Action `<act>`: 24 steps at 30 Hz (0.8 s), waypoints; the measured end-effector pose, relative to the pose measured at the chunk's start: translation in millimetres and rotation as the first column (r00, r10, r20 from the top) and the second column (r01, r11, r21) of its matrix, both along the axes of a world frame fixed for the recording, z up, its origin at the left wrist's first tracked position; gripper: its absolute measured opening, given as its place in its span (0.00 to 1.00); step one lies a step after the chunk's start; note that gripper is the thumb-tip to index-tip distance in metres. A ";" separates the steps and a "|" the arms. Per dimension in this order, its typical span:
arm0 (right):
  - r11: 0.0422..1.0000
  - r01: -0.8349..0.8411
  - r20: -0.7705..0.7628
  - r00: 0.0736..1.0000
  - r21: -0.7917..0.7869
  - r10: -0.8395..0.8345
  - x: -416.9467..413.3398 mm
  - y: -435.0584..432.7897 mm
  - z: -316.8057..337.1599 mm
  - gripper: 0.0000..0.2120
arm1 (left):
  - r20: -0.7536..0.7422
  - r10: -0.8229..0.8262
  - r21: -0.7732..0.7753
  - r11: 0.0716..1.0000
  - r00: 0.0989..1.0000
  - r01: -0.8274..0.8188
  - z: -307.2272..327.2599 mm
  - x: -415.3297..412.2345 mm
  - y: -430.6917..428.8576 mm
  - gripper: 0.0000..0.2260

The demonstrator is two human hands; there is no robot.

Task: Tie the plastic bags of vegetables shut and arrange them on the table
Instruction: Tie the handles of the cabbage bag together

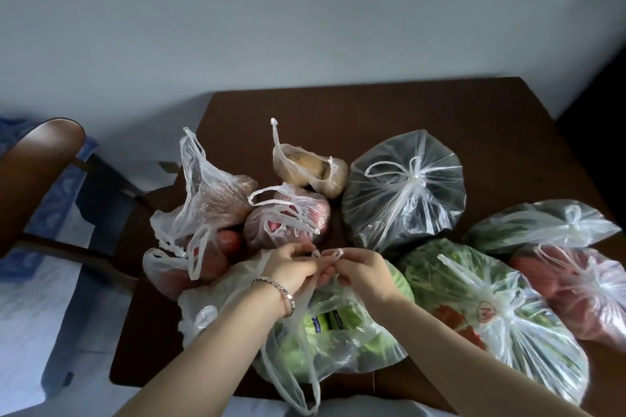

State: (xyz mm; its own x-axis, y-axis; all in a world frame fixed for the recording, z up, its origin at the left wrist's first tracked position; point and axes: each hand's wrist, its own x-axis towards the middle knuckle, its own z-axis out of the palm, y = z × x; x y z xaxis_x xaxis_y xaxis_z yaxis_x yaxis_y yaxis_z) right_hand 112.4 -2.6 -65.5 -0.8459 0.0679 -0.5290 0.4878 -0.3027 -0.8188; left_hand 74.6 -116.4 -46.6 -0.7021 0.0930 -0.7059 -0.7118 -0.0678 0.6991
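Bag of greens (335, 335), near edge of the surface (423, 112) at six o'clock: handles rose toward twelve, left hand (291, 269) and right hand (359, 269) each pinching one, knuckles nearly touching, equally near the knot point.

One head-worn wide-angle view only, looking forward and steeply down from the near edge of the table (389, 105). Close over the bags (403, 189); wall (305, 10) behind, chair (40, 159) at far left.
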 end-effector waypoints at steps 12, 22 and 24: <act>0.969 0.068 -0.024 0.998 0.236 -0.064 2.1 -2.4 -6.5 0.09 | -0.375 -0.331 -0.427 0.891 0.866 0.155 -7.5 14.6 -3.4 0.08; 0.803 -0.196 -0.004 0.971 0.563 0.240 -15.9 1.3 -4.3 0.07 | -0.524 -0.475 -0.561 0.817 0.707 0.133 -14.3 4.6 -18.5 0.13; 0.729 -0.277 -0.027 0.927 0.626 0.375 -13.3 4.0 4.7 0.06 | -0.450 -0.364 -0.486 0.866 0.816 0.118 -13.1 0.0 -17.3 0.09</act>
State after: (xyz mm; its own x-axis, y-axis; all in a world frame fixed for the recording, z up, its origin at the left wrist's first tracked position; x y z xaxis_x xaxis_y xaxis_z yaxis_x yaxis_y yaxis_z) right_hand 99.1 1.5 -60.9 -0.9370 0.0349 -0.3476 0.3279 0.4307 -0.8408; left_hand 74.6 -133.7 -59.6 -0.9615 0.0938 -0.2584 -0.1927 0.4406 0.8768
